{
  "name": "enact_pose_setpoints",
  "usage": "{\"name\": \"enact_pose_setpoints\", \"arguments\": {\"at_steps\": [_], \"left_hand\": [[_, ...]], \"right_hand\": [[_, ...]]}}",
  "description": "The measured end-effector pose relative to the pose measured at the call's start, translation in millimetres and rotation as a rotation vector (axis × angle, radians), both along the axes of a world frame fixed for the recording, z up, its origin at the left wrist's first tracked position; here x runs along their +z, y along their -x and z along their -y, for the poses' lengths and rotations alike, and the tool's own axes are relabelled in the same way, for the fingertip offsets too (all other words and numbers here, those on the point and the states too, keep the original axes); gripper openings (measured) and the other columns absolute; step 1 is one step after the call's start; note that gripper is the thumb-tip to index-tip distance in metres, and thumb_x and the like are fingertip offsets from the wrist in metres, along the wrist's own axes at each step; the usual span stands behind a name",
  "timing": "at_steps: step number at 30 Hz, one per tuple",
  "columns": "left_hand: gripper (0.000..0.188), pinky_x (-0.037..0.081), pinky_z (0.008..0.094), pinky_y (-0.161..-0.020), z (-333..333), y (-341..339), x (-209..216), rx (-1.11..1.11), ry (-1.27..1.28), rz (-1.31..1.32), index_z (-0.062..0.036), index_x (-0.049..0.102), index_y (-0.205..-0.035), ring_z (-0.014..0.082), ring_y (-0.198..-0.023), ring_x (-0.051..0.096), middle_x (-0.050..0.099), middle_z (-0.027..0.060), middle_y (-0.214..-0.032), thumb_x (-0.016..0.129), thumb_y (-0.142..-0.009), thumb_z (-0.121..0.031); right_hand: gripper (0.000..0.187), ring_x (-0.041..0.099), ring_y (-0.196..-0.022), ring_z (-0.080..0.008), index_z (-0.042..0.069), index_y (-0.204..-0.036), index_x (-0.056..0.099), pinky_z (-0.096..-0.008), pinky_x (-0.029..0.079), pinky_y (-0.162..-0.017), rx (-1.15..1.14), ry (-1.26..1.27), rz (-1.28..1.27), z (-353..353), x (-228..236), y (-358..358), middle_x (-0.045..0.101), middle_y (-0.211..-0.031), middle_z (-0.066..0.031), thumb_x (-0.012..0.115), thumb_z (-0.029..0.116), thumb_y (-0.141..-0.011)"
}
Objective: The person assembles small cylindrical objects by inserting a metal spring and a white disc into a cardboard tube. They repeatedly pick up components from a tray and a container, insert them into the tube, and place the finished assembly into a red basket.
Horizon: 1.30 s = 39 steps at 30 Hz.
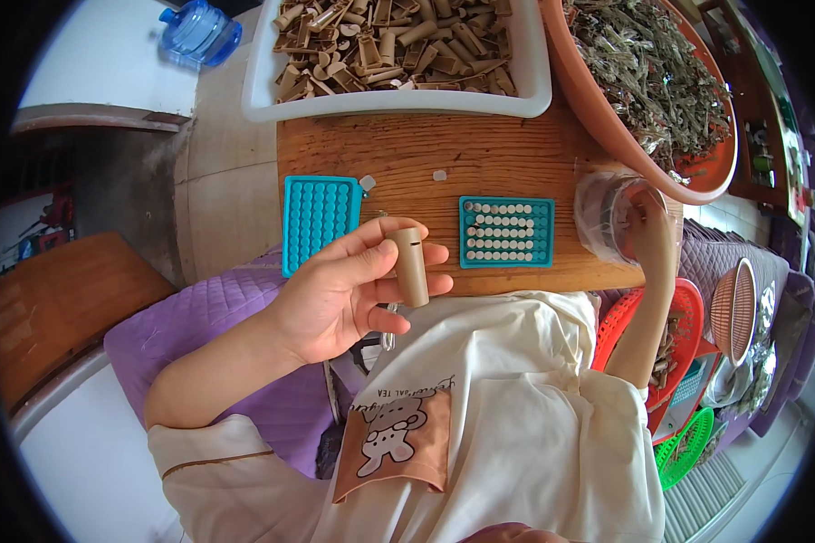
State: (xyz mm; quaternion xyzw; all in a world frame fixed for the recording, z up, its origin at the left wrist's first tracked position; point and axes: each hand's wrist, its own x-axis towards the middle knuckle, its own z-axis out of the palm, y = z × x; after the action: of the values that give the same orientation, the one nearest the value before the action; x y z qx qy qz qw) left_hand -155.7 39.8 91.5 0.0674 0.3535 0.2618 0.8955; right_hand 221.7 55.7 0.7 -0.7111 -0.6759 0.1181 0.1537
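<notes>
My left hand (330, 294) is closed on a tan cylindrical tube (413, 276), pinched between thumb and fingers above my lap. A dark slot shows near the tube's upper end. Over at the right, my right hand (646, 222) reaches down into a round tub lined with clear plastic (598, 217); its fingertips are hard to make out there. Between the hands lies a teal tray (506, 264) with rows of small white discs in its wells. Another teal tray (322, 226), with bare round wells, lies beyond my left hand.
A white bin (398, 105) full of tan plastic pieces stands at the far side of the wooden table (398, 149). An orange basin (598, 100) of dried plant matter overhangs the right. Two small pale pieces lie mid-table. Red basket (688, 317) and green basket (688, 452) stand at right.
</notes>
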Motion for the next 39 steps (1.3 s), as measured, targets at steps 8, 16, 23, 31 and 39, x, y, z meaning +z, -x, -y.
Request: {"name": "enact_pose_setpoints", "arguments": {"at_steps": [8,16,23,31,39], "left_hand": [[0.028,0.053,0.0259,-0.057,0.5,3.5,-3.8,-0.026,0.049,-0.028,-0.0099,0.045,-0.108,0.0252,-0.094,0.056,0.052,0.0088,-0.106,0.042,-0.088,-0.029],[0.036,0.045,0.0179,-0.039,4.8,-4.8,-1.5,-0.067,-0.015,-0.214,-0.0039,0.041,-0.113,0.0204,-0.074,0.062,0.053,0.0109,-0.102,0.039,-0.089,-0.031],[0.04,0.044,0.0167,-0.039,8.6,-4.8,1.7,-0.13,-0.143,-0.221,-0.0028,0.037,-0.119,0.0178,-0.071,0.062,0.055,0.0145,-0.103,0.039,-0.089,-0.029],[0.038,0.044,0.0158,-0.041,9.1,-6.3,1.9,-0.197,-0.235,-0.284,-0.003,0.039,-0.118,0.0171,-0.073,0.062,0.055,0.0122,-0.1,0.041,-0.088,-0.026],[0.038,0.044,0.0177,-0.042,11.0,-5.8,5.2,-0.25,-0.28,-0.281,-0.0029,0.039,-0.117,0.0179,-0.076,0.061,0.054,0.0107,-0.1,0.043,-0.088,-0.027]], "right_hand": [[0.014,0.053,-0.065,-0.0179,0.001,-0.078,0.058,-0.0256,0.042,-0.057,0.116,-0.177,-0.301,16.1,66.8,68.7,0.054,-0.079,-0.0065,0.052,-0.007,-0.068],[0.018,0.056,-0.065,-0.0161,0.002,-0.081,0.06,-0.0267,0.045,-0.06,0.498,-0.121,-0.711,13.0,68.5,169.0,0.057,-0.075,-0.0074,0.059,-0.007,-0.065],[0.026,0.062,-0.077,-0.024,0.001,-0.084,0.047,-0.0305,0.051,-0.066,0.655,-0.233,-0.921,14.2,65.7,180.1,0.058,-0.075,-0.0085,0.06,-0.01,-0.065],[0.022,0.061,-0.064,-0.0189,0.004,-0.08,0.049,-0.0244,0.048,-0.052,0.647,-0.23,-0.931,17.3,59.7,179.1,0.06,-0.08,-0.0084,0.06,-0.007,-0.064],[0.022,0.06,-0.064,-0.0192,0.001,-0.075,0.047,-0.0345,0.053,-0.065,0.715,-0.168,-0.908,18.3,73.4,176.6,0.053,-0.067,-0.0075,0.055,-0.015,-0.063]]}}
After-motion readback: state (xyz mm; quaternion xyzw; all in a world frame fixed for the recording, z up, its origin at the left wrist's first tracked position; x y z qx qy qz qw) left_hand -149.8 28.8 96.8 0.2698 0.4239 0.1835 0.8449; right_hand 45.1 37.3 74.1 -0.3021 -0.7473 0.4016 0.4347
